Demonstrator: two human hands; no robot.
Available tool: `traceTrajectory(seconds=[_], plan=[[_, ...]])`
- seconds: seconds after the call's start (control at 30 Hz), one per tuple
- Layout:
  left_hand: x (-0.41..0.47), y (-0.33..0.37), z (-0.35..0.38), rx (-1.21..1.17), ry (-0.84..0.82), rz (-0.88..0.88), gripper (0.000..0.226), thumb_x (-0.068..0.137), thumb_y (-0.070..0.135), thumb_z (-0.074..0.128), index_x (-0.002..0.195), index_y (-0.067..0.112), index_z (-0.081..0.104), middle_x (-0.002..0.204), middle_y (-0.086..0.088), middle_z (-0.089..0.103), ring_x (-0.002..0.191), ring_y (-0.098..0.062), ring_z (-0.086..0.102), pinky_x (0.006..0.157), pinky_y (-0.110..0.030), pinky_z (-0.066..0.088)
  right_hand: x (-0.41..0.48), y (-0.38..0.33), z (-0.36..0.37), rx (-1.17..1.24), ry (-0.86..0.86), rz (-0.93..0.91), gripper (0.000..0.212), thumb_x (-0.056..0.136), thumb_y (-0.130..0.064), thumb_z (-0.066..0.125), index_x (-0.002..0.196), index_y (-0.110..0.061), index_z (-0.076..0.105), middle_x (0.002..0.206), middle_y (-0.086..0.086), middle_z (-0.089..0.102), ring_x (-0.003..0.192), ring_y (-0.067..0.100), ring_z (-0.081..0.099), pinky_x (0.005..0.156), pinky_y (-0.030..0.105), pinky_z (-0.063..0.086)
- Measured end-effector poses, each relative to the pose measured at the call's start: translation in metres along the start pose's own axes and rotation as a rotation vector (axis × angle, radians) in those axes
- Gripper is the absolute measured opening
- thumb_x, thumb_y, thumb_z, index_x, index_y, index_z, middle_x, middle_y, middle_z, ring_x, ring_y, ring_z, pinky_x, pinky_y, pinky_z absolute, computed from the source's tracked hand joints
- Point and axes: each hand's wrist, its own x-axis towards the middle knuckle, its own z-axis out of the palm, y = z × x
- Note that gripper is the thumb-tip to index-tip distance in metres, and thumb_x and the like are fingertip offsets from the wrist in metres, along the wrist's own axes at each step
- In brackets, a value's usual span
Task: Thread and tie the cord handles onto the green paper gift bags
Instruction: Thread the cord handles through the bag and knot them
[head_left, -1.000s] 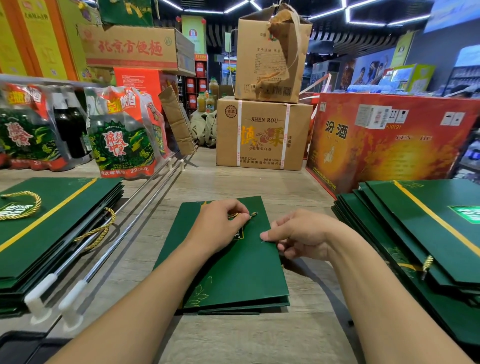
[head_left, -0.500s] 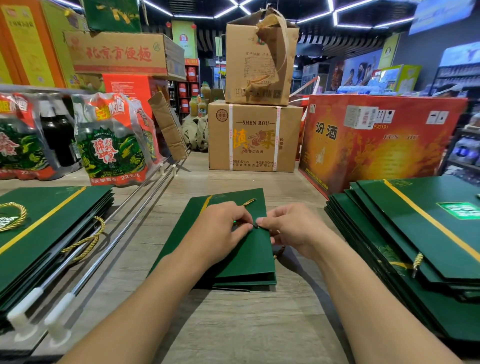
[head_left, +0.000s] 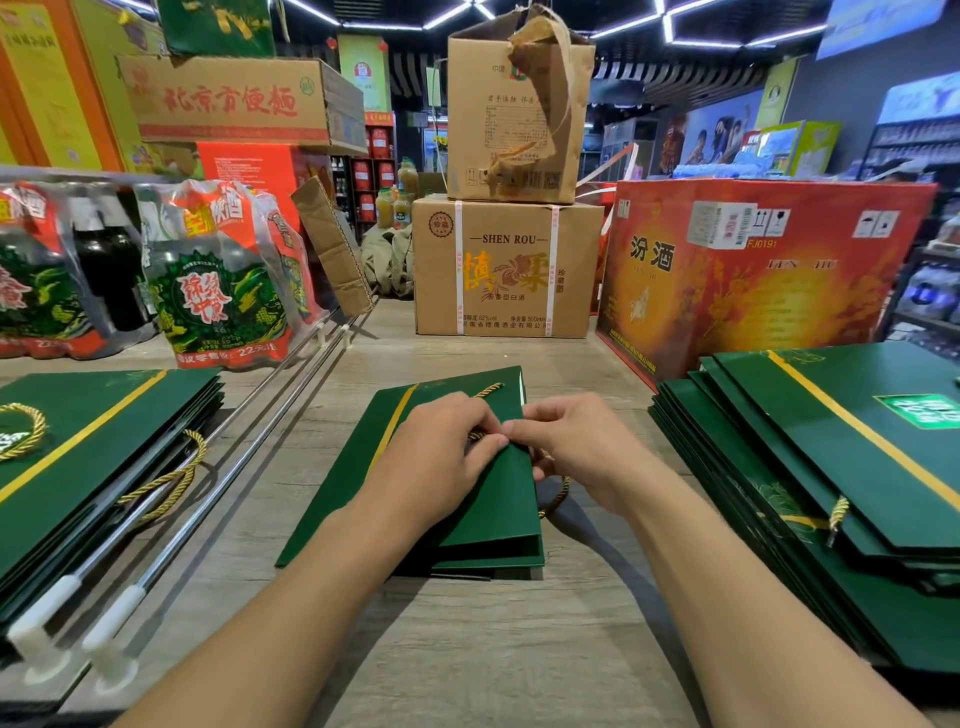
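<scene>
Near left: two metal rods (head_left: 234, 457) with white plastic ends lie slantwise, running away toward the back. Just beyond them, a left stack (head_left: 78, 467) of flat green bags, with gold loops hanging out of its side. Near right: a right stack (head_left: 831, 483) of the same bags, fanned, with a gold stripe on the top one. Neither stack touches the hands, and nothing blocks the work.

Further back: shrink-wrapped bottle packs (head_left: 223, 291) at left. A taped carton (head_left: 506, 270) marked SHEN ROU in the middle, with a torn carton (head_left: 514, 114) on top. A red carton (head_left: 753, 270) just behind the right stack.

Surface: pale wood-grain bench (head_left: 467, 660). Room: a shop with goods shelves at the rear and strip lights overhead.

Work: the green paper bag (head_left: 498, 509) lies flat at centre on a few more like it, between the two stacks. Both forearms reach over its near edge. The left grip (head_left: 441, 452) has its fingers curled and pinches the gold cord (head_left: 488, 388) on the bag's upper half. The right grip (head_left: 576, 447) meets it fingertip to fingertip and pinches the same cord. One end of the cord shows above the hands, and a loop trails out past the bag's right edge below the right palm
</scene>
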Motion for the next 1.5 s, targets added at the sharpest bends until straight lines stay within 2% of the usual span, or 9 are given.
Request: traceTrajectory(seconds=[0.17, 0.3, 0.5, 0.63, 0.77, 0.9, 1.13, 1.37, 1.5], plan=[[0.003, -0.002, -0.004, -0.131, 0.097, -0.100, 0.006, 0.091, 0.032, 0.073, 0.090, 0.027, 0.069, 0.088, 0.017, 0.064, 0.087, 0.007, 0.055, 0.071, -0.007, 0.038, -0.002, -0.007, -0.011, 0.152, -0.184, -0.010, 0.028, 0.098, 0.000, 0.047, 0.112, 0.015, 0.066, 0.092, 0.025, 0.065, 0.071, 0.023, 0.056, 0.060, 0.030, 0.049], [0.003, -0.005, -0.006, -0.191, 0.128, -0.126, 0.007, 0.089, 0.032, 0.076, 0.087, 0.028, 0.070, 0.085, 0.018, 0.065, 0.088, 0.009, 0.056, 0.068, -0.007, 0.038, -0.006, -0.004, -0.011, 0.068, -0.262, -0.127, 0.021, 0.099, -0.004, 0.063, 0.118, 0.001, 0.071, 0.114, 0.026, 0.071, 0.090, 0.029, 0.061, 0.067, 0.029, 0.050], [0.004, -0.007, -0.009, -0.182, 0.056, -0.115, 0.003, 0.090, 0.034, 0.073, 0.093, 0.032, 0.074, 0.092, 0.018, 0.067, 0.092, 0.009, 0.056, 0.071, -0.007, 0.037, -0.008, -0.004, -0.008, -0.057, -0.205, -0.176, 0.020, 0.101, -0.011, 0.062, 0.115, -0.003, 0.073, 0.101, 0.029, 0.070, 0.068, 0.014, 0.054, 0.061, 0.022, 0.044], [0.003, -0.006, -0.008, -0.163, -0.008, -0.094, 0.011, 0.092, 0.033, 0.071, 0.102, 0.033, 0.074, 0.099, 0.019, 0.066, 0.096, 0.010, 0.056, 0.075, -0.004, 0.037, -0.008, -0.006, -0.010, -0.041, -0.237, -0.107, 0.027, 0.100, -0.001, 0.054, 0.114, -0.009, 0.076, 0.102, 0.018, 0.075, 0.079, 0.024, 0.052, 0.074, 0.037, 0.041], [0.003, -0.007, -0.008, -0.181, -0.009, -0.095, 0.010, 0.092, 0.032, 0.072, 0.101, 0.035, 0.073, 0.097, 0.022, 0.067, 0.094, 0.012, 0.056, 0.073, -0.002, 0.037, -0.010, -0.008, -0.010, 0.063, -0.262, -0.069, 0.031, 0.099, 0.003, 0.052, 0.117, -0.007, 0.075, 0.102, 0.011, 0.076, 0.079, 0.017, 0.058, 0.075, 0.033, 0.050], [0.002, -0.006, -0.009, -0.235, 0.028, -0.093, 0.009, 0.090, 0.027, 0.074, 0.095, 0.035, 0.075, 0.090, 0.025, 0.070, 0.090, 0.010, 0.061, 0.072, -0.003, 0.040, -0.007, -0.003, -0.011, 0.127, -0.262, -0.073, 0.023, 0.099, -0.007, 0.064, 0.117, -0.012, 0.076, 0.117, 0.017, 0.075, 0.103, 0.040, 0.067, 0.099, 0.045, 0.052], [0.002, -0.005, -0.010, -0.239, 0.048, -0.087, 0.011, 0.090, 0.027, 0.075, 0.098, 0.035, 0.075, 0.091, 0.026, 0.069, 0.093, 0.013, 0.059, 0.075, -0.002, 0.041, -0.003, 0.000, -0.006, 0.159, -0.240, -0.067, 0.022, 0.097, -0.005, 0.065, 0.114, -0.010, 0.077, 0.110, 0.019, 0.075, 0.085, 0.024, 0.061, 0.066, 0.025, 0.049], [0.003, -0.005, -0.011, -0.216, 0.045, -0.064, 0.008, 0.091, 0.027, 0.073, 0.096, 0.033, 0.075, 0.092, 0.024, 0.069, 0.092, 0.010, 0.059, 0.074, -0.001, 0.039, -0.002, -0.003, -0.007, 0.216, -0.212, -0.018, 0.031, 0.095, 0.007, 0.052, 0.107, -0.003, 0.078, 0.083, 0.011, 0.066, 0.056, 0.009, 0.048, 0.056, 0.021, 0.040], [0.003, -0.004, -0.009, -0.223, 0.047, -0.090, 0.006, 0.095, 0.025, 0.068, 0.095, 0.030, 0.071, 0.090, 0.018, 0.068, 0.087, 0.006, 0.060, 0.072, -0.005, 0.043, -0.003, -0.004, -0.006, 0.200, -0.217, 0.002, 0.026, 0.100, -0.002, 0.051, 0.110, 0.003, 0.075, 0.090, 0.013, 0.069, 0.066, 0.013, 0.054, 0.059, 0.023, 0.043]])
